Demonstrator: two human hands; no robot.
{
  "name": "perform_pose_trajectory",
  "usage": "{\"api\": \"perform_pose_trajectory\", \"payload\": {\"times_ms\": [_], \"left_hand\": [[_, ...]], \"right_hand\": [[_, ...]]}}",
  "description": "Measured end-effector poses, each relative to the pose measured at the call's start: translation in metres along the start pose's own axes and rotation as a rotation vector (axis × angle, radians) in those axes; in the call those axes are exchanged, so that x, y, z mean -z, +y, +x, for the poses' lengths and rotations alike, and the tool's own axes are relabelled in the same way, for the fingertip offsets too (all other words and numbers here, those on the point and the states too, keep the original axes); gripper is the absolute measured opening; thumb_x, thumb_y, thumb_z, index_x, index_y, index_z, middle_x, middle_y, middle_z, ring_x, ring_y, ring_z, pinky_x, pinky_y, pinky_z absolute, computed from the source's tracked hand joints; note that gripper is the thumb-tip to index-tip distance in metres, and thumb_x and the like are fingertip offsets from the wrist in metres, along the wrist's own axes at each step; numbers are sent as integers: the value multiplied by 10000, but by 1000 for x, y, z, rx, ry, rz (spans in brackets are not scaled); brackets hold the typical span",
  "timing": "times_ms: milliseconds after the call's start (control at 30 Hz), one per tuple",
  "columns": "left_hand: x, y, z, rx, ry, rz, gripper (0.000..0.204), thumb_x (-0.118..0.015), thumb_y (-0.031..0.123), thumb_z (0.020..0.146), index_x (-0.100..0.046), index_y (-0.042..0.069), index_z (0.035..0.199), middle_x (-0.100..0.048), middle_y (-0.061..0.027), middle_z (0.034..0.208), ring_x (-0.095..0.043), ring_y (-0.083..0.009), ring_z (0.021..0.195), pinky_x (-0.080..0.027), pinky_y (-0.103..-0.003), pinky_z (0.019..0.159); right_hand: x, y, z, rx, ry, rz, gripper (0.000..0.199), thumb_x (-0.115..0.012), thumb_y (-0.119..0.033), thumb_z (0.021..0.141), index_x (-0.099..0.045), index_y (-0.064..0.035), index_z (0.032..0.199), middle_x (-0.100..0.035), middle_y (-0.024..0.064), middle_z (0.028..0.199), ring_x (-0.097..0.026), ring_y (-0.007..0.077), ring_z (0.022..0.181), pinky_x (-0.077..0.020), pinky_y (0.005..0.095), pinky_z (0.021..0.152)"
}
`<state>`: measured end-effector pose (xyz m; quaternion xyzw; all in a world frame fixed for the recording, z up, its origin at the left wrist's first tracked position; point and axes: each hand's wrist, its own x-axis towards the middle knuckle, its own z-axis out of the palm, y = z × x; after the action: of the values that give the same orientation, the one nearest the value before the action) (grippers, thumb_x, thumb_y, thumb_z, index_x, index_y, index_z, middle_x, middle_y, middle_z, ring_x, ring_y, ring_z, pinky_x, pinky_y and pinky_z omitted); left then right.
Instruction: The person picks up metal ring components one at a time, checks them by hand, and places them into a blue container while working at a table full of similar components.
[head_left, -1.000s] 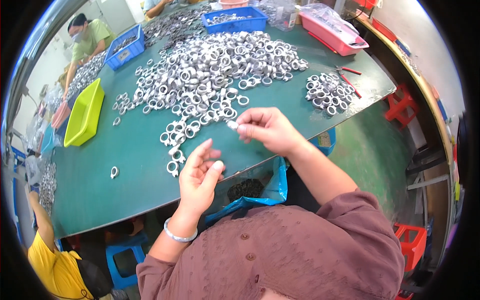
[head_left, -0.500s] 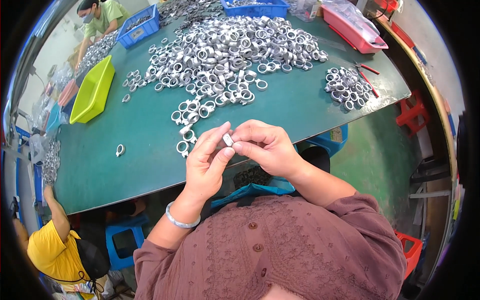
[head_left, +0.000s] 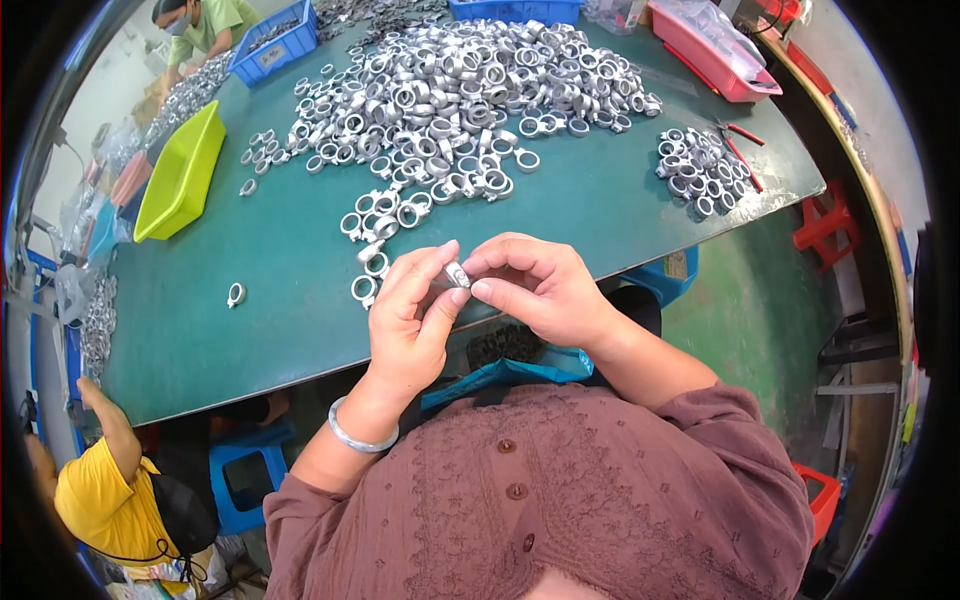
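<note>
A small silver metal ring clamp (head_left: 458, 275) is held up just past the table's near edge, seen almost side-on. My left hand (head_left: 410, 320) grips it between thumb and fingertips. From the other side, the thumb and forefinger of my right hand (head_left: 550, 292) pinch at its edge, partly hiding it. Beyond my hands a large heap of similar silver ring clamps (head_left: 470, 90) covers the far middle of the green table (head_left: 290, 260), trailing toward my left hand. A smaller pile of ring clamps (head_left: 698, 172) lies at the right, and one loose ring clamp (head_left: 236, 294) at the left.
Red-handled pliers (head_left: 745, 160) lie beside the right pile. A yellow-green tray (head_left: 180, 172), a blue bin (head_left: 272, 48) and a pink tray (head_left: 712, 52) stand around the table. Two people work at the left, one in a yellow shirt (head_left: 108, 495). Below is a blue stool (head_left: 240, 480).
The ring clamp has turned slightly between my fingers, showing more of its lug side. My hands stay almost in place, and the view has shifted a little.
</note>
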<state>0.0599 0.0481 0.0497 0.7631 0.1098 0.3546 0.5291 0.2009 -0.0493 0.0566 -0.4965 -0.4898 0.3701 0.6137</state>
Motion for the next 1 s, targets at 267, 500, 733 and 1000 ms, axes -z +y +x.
{"api": "perform_pose_trajectory", "payload": {"times_ms": [267, 500, 733, 1000], "left_hand": [[0, -1, -1, -27, 8, 38, 382, -545, -81, 769, -523, 20, 1137, -485, -84, 1031, -518, -129, 880, -440, -230, 760], [-2, 0, -1, -51, 31, 51, 375, -554, -84, 761, -534, 17, 1122, -481, -66, 982, -504, -103, 823, -432, -207, 716], [-3, -1, -2, -92, 51, 134, 381, -584, -77, 742, -543, 18, 1109, -482, -60, 950, -490, -95, 780, -422, -194, 661], [-7, 0, 4, -237, 91, 291, 404, -655, -46, 671, -572, 27, 1060, -528, -90, 831, -517, -134, 668, -445, -211, 530]], "right_hand": [[-3, 4, 1, 66, 62, 5, 118, -597, -39, 790, -603, 4, 899, -571, 41, 838, -531, 72, 716, -429, 200, 626], [-2, 4, 1, 57, 48, 37, 113, -580, -33, 802, -605, 13, 903, -575, 46, 841, -549, 84, 757, -440, 206, 658], [0, 5, 0, 57, 40, 40, 131, -572, -34, 808, -599, 29, 920, -584, 49, 837, -551, 81, 763, -443, 208, 662], [5, 4, -4, -22, 11, 179, 155, -544, 21, 814, -581, 40, 963, -585, 74, 932, -566, 116, 848, -462, 223, 744]]}}
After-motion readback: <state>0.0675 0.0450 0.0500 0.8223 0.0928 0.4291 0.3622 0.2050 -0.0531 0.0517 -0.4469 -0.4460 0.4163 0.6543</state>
